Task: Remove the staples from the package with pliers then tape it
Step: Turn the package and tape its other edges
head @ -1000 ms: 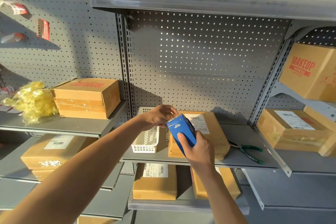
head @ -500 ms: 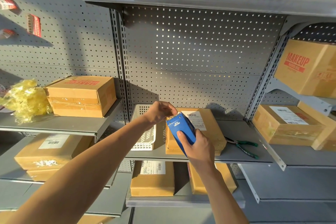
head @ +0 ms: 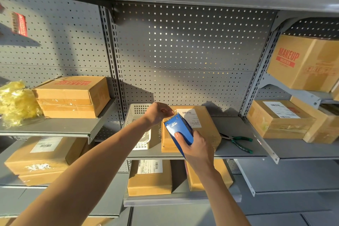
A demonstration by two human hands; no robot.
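A flat cardboard package [head: 205,123] with a white shipping label lies on the middle grey shelf [head: 236,150]. My right hand [head: 196,148] grips a blue tape dispenser [head: 178,130] over the package's left part. My left hand [head: 159,113] is curled at the dispenser's far tip, fingers pinched together; what it pinches is too small to tell. Green-handled pliers [head: 238,142] lie on the shelf just right of the package, apart from both hands.
A white plastic basket [head: 137,115] stands left of the package, behind my left forearm. More cardboard boxes [head: 71,97] fill the side and lower shelves. A yellow plastic bundle [head: 16,101] sits far left. Perforated metal backs the shelves.
Both hands and the dispenser stay at almost the same spot over the package. Only the camera view has shifted slightly.
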